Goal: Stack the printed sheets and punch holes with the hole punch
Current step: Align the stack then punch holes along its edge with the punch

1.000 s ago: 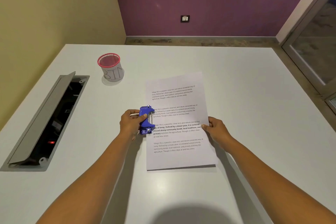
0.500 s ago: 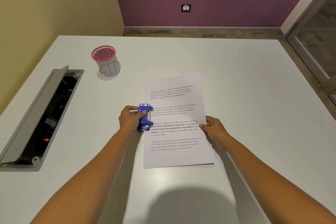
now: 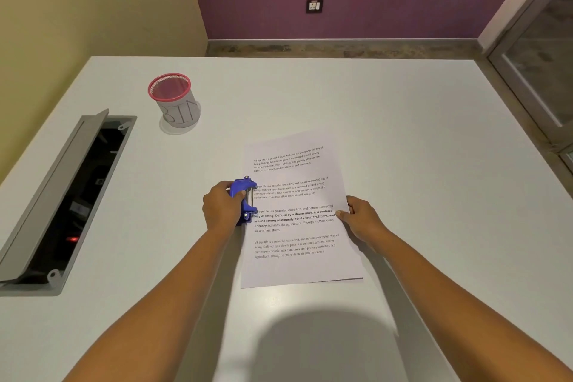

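Note:
A stack of printed sheets (image 3: 297, 267) lies on the white table (image 3: 403, 139), a little right of its middle, with black text in four paragraphs. A blue hole punch (image 3: 245, 195) sits over the stack's left edge at mid-height. My left hand (image 3: 221, 208) is wrapped around the punch from the left, thumb on its top lever. My right hand (image 3: 361, 219) pinches the stack's right edge, thumb on top of the paper. Part of the punch is hidden under my left hand.
A mesh cup with a pink rim and a paper label (image 3: 175, 102) stands at the back left. An open grey cable hatch (image 3: 66, 195) is set into the table along the left side. A glass door (image 3: 548, 71) is at the right.
Both hands keep their hold on the punch and the paper. The view has shifted slightly; the sheets and punch stay in place on the table.

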Demonstrator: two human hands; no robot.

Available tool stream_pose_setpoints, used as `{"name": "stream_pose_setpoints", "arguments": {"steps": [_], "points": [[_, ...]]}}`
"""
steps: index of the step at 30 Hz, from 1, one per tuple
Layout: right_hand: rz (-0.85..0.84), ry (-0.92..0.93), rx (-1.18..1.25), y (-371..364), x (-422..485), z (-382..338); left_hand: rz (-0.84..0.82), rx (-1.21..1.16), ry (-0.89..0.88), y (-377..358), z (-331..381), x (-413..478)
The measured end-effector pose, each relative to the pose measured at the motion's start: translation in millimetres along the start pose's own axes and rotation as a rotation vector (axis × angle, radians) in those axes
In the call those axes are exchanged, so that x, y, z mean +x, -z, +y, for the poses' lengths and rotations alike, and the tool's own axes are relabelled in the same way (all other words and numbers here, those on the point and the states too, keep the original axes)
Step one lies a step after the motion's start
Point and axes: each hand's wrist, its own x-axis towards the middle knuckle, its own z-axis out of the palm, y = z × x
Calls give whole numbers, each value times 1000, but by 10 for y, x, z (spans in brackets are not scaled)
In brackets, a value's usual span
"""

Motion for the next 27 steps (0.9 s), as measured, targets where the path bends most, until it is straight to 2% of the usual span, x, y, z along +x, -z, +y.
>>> {"name": "stream_pose_setpoints", "arguments": {"steps": [5,9,13,19,27], "points": [[48,47,-23,-43,15,28,13,52,-4,-4,29,-22],[279,88,-5,-109,-5,42,28,53,20,-9,40,-34],[436,228,-184,-181,11,37,35,62,14,-7,35,-43],[291,473,-538,-443,204,-129,48,82,-17,-21,15,-54],[161,491,-757,-724,430,-71,72,85,-35,-38,-29,-40]]}}
